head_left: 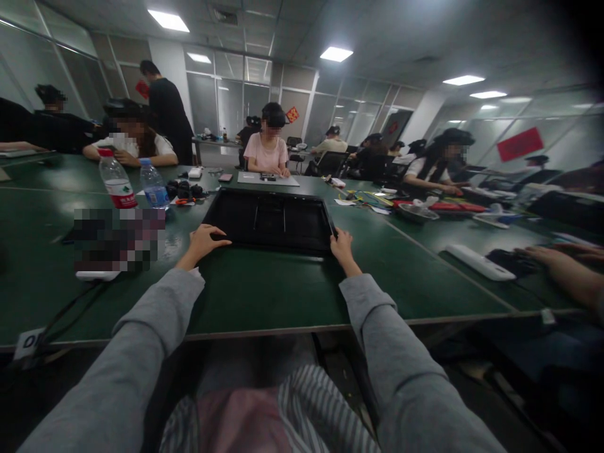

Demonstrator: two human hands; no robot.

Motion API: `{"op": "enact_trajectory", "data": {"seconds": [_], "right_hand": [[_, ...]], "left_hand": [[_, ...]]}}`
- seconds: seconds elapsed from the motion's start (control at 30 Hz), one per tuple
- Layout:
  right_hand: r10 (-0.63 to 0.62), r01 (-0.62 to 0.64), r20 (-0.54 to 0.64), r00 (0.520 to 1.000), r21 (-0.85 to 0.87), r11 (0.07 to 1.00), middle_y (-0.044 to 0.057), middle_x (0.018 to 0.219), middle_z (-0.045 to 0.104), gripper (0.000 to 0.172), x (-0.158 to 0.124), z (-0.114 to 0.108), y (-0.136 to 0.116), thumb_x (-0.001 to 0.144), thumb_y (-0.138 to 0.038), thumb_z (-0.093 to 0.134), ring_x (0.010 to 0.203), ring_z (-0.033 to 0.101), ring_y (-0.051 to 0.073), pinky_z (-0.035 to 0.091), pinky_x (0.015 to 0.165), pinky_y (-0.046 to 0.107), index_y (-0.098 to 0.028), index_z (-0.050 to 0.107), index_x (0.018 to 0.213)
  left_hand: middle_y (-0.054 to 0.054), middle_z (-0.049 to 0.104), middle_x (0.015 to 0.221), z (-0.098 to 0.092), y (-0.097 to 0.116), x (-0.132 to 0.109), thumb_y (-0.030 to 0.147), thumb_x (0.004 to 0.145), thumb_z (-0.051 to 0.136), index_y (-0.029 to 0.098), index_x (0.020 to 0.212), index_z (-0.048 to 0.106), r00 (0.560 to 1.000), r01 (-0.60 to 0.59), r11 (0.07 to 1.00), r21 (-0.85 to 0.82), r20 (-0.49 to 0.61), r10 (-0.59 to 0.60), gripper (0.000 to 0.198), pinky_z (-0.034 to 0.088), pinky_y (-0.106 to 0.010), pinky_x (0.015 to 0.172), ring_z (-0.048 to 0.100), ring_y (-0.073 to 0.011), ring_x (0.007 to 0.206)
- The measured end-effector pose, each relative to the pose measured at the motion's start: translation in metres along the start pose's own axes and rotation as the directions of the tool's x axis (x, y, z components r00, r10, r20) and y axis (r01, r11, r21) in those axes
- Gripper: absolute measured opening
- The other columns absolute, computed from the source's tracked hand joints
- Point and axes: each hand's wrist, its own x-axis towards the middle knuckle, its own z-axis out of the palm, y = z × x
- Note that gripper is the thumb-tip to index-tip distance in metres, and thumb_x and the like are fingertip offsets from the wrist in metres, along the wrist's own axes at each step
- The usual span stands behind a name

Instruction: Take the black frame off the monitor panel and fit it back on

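A wide black rectangular tray [306, 220] with a raised rim and two thin ridges inside lies on the green table in front of me. My left hand [206, 244] grips its near left corner, thumb and fingers pinched round the edge. On the opposite side, my right hand [342, 245] holds the near right corner, its fingers bent over the rim. Part of the tray's edge is hidden behind my fingers at both corners. Both forearms, in grey sleeves, reach forward over the table's near edge.
Left of the tray stand a red-capped bottle [117, 182] and a blue-capped bottle [155, 187]. A white power strip [480, 262] lies to the right, near another person's hand [566, 267]. Across the green table [278, 296], a person in pink [267, 151] works at a white board.
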Motion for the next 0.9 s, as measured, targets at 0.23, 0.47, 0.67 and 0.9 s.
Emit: {"op": "enact_trajectory", "data": {"seconds": [0.23, 0.47, 0.67, 0.9], "right_hand": [[0.046, -0.051, 0.046, 0.998, 0.111, 0.992, 0.018, 0.124, 0.07, 0.053, 0.003, 0.01, 0.011, 0.08, -0.02, 0.054, 0.127, 0.062, 0.033, 0.045, 0.12, 0.057, -0.015, 0.065, 0.131], [0.098, -0.107, 0.076, 0.992, 0.127, 0.986, 0.02, 0.134, 0.071, 0.054, 0.005, 0.01, 0.013, 0.081, -0.019, 0.057, 0.131, 0.065, 0.032, 0.047, 0.121, 0.054, -0.014, 0.061, 0.135], [0.071, -0.078, 0.066, 0.995, 0.116, 0.99, 0.018, 0.123, 0.074, 0.048, 0.009, 0.011, 0.016, 0.08, -0.021, 0.059, 0.126, 0.067, 0.034, 0.047, 0.12, 0.059, -0.018, 0.062, 0.128], [0.063, -0.069, 0.051, 0.997, 0.134, 0.989, 0.015, 0.118, 0.075, 0.043, 0.013, 0.007, 0.016, 0.079, -0.02, 0.058, 0.126, 0.067, 0.034, 0.046, 0.12, 0.059, -0.02, 0.064, 0.122]], "left_hand": [[-0.008, 0.078, 0.126, 0.002, -0.003, 0.001, 0.049, 0.081, 0.088, 0.028, 0.096, 0.083, 0.999, -0.028, 1.0, 0.011, 0.029, 0.028, 0.026, 0.039, -0.054, 0.121, 0.052, -0.0351, 0.142], [-0.018, 0.07, 0.142, -0.004, 0.003, 0.007, 0.042, 0.092, 0.075, 0.017, 0.135, 0.073, 0.962, 0.179, 0.976, -0.126, -0.185, -0.201, 0.05, 0.04, -0.051, 0.124, 0.055, -0.0373, 0.144], [-0.012, 0.077, 0.134, -0.001, -0.018, 0.017, 0.022, 0.086, 0.067, 0.019, 0.141, 0.071, 0.951, 0.246, 0.941, -0.232, -0.128, -0.28, 0.056, 0.049, -0.048, 0.118, 0.067, -0.0327, 0.133], [-0.02, 0.072, 0.143, 0.009, -0.037, 0.022, 0.028, 0.089, 0.064, 0.01, 0.142, 0.071, 0.953, 0.267, 0.958, -0.101, -0.123, -0.279, 0.056, 0.051, -0.042, 0.114, 0.069, -0.0337, 0.131]]}}
